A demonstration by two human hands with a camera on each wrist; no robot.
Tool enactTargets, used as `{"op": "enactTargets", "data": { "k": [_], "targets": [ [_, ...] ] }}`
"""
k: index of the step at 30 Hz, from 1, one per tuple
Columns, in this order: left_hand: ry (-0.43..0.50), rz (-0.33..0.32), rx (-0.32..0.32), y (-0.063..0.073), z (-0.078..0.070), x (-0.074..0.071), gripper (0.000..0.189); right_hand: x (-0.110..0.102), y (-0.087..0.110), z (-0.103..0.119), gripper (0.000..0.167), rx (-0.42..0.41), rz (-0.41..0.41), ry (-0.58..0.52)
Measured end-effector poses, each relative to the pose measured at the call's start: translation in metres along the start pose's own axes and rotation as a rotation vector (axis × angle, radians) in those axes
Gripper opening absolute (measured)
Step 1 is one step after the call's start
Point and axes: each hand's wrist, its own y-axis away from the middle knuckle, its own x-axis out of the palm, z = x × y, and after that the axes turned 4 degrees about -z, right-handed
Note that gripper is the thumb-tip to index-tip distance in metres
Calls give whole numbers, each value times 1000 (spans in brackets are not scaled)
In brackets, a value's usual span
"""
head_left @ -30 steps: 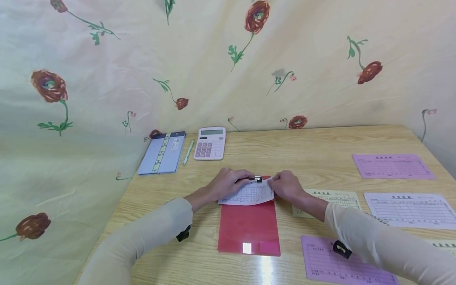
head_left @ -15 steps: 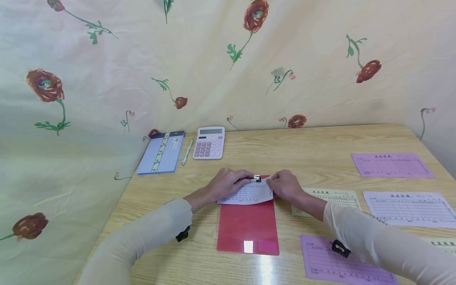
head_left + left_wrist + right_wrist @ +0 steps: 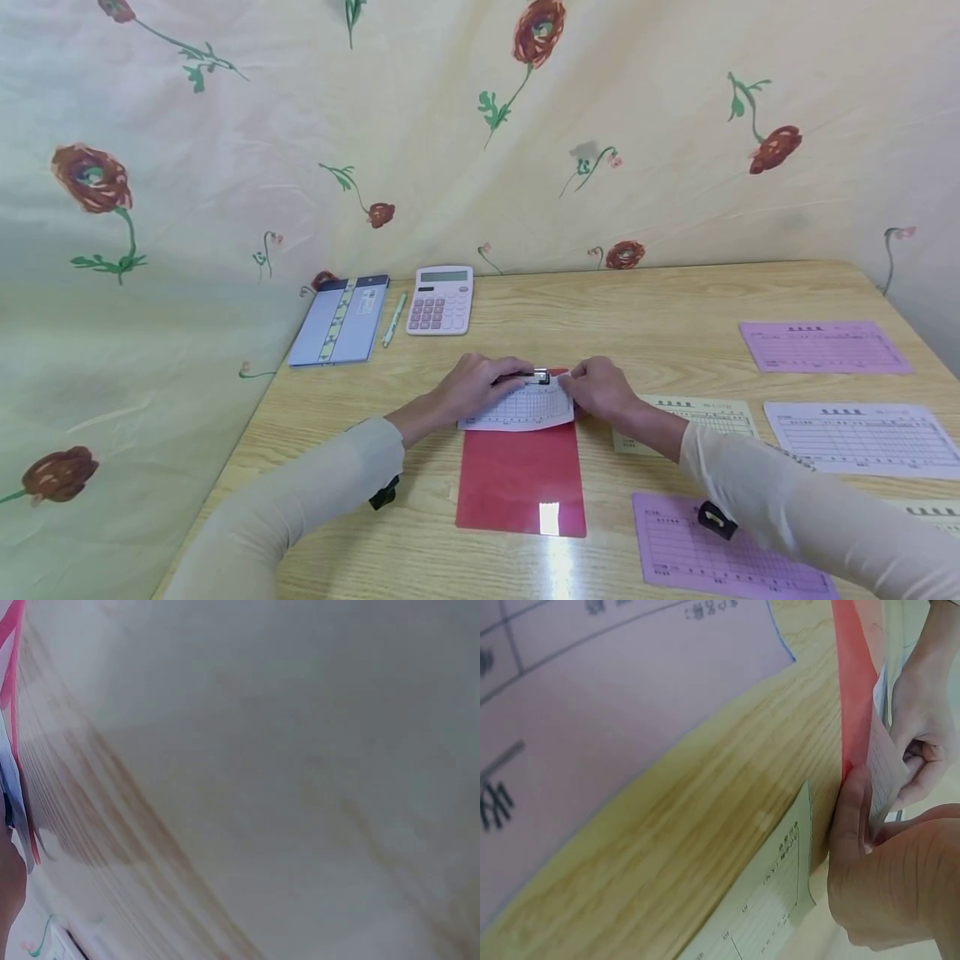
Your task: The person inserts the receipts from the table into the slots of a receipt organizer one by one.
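A red clipboard [image 3: 520,483] lies flat on the wooden table in the middle of the head view. Across its upper part lies a small white printed form [image 3: 525,408], its lower edge bowed up. My left hand [image 3: 474,385] is at the metal clip [image 3: 538,377] on the board's top edge, fingers and thumb curled about the clip. My right hand [image 3: 602,392] pinches the form's right edge beside the clip. In the right wrist view, my right hand [image 3: 889,877] is close to the red board [image 3: 855,690]. Whether the form's top edge sits under the clip is hidden.
Around my right forearm lie purple forms [image 3: 825,347] [image 3: 720,550], a white form [image 3: 862,440] and yellow-green forms [image 3: 705,412]. At the back left are a blue folder [image 3: 337,325], a pen [image 3: 393,321] and a pink calculator [image 3: 441,302]. A floral curtain [image 3: 420,125] hangs behind.
The bright reflection on the red clipboard has slid to the right, and the clip catches more light. Both hands and the white form stay almost where they were.
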Motion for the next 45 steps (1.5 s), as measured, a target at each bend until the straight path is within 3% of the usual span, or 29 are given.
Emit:
{"op": "enactTargets", "data": {
  "k": [4, 8, 13, 22, 31, 45],
  "targets": [
    [23, 7, -17, 2, 2, 0, 31, -4, -2, 1, 29, 8, 60, -49],
    [63, 17, -11, 2, 1, 1, 33, -16, -1, 3, 44, 25, 108, -94],
    [67, 3, -8, 4, 2, 3, 34, -42, 1, 2, 60, -18, 99, -140],
    [65, -27, -28, 7, 5, 4, 33, -101, 15, -5, 82, -178, 93, 64],
    [72, -36, -35, 6, 5, 7, 34, -158, 30, -33, 94, -158, 80, 82],
    [96, -33, -8, 6, 5, 5, 33, -190, 46, -89, 92, -131, 45, 138]
  ]
}}
